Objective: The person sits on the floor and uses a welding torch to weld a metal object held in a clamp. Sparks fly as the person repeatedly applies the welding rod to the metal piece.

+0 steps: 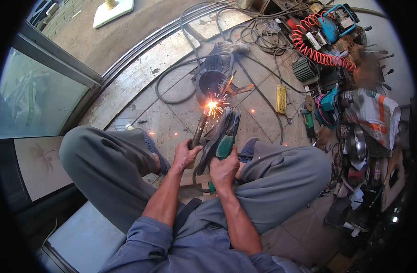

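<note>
Fingers of my left hand (186,154) wrap round a brownish metal bar (199,129), which slants up toward a bright burst of sparks. Closed on a green-bodied hand tool (225,146) is my right hand (224,169); the tool's dark, elongated head rises beside the bar, and its exact kind is unclear. Just beyond the bar's upper end, a dark round metal piece (208,83) with a hollow face lies on the floor. A rusty, forked metal part (239,89) sticks out to its right. Glare hides the spot where the sparks start.
Dark cables (175,101) loop across the tiled floor. A yellow block (281,99) lies right of the work. Tools, a coiled red hose (311,52) and a white sack (376,113) crowd the right side. A glass door (40,95) stands at left, a pale box (88,236) below it.
</note>
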A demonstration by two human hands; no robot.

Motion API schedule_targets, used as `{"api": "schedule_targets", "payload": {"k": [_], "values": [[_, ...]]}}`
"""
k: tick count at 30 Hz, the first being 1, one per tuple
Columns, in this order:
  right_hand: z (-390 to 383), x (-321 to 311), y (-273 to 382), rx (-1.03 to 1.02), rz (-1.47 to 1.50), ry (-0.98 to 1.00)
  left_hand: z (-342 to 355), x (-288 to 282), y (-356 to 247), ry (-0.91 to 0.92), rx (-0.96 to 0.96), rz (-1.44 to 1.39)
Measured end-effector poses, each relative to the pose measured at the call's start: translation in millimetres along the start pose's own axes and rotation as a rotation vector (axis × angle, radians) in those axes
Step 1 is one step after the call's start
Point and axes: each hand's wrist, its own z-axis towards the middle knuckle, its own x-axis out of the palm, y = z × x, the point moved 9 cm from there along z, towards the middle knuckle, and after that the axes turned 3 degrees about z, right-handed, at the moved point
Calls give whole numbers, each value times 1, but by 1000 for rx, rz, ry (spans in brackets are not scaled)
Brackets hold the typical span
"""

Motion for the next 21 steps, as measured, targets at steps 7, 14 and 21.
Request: {"api": "schedule_targets", "payload": {"k": [7,14,21], "values": [[1,0,-4,19,11,12,-2,2,-7,11,-5,-13],[0,-2,0,23,-35,-9,-11,-6,-35,-10,-117,167],[-3,5,6,49,-44,42,-14,-12,-28,-26,-142,73]]}}
